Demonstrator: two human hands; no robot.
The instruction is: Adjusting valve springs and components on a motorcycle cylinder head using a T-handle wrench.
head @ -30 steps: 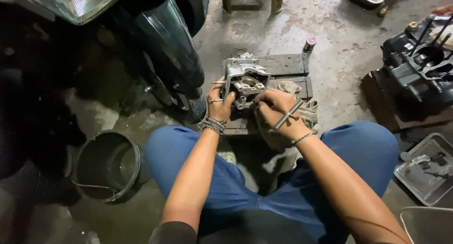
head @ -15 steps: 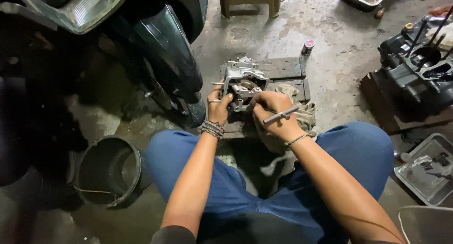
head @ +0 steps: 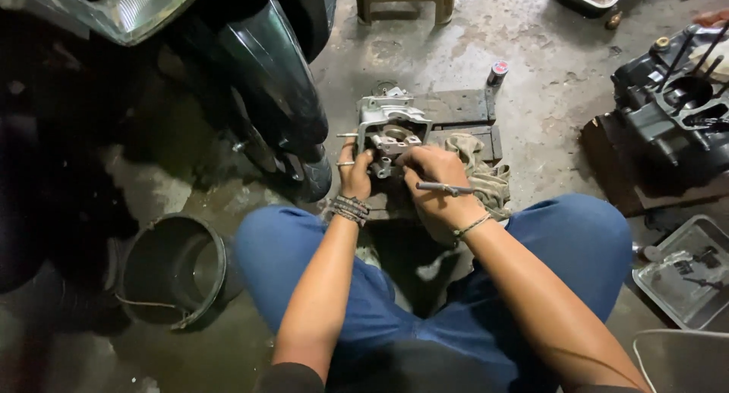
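Note:
A grey metal engine part (head: pixel 389 127) stands on a dark wooden block (head: pixel 456 108) on the floor in front of my knees. My left hand (head: pixel 354 173), with bead bracelets at the wrist, grips the part's lower left side. My right hand (head: pixel 434 184) is closed around a thin metal rod-shaped tool (head: pixel 448 188) and touches the part's lower right side. A crumpled rag (head: pixel 480 169) lies just right of my right hand.
A motorcycle's front wheel and fender (head: pixel 277 104) stand at the left. A dark bucket (head: pixel 173 270) lies by my left knee. An engine block (head: pixel 676 116) sits at the right, metal trays (head: pixel 687 271) at lower right, a small can (head: pixel 497 72) behind the block.
The tool in my right hand has swung from slanting to nearly level. Both hands stay on the engine part, and the view has shifted slightly.

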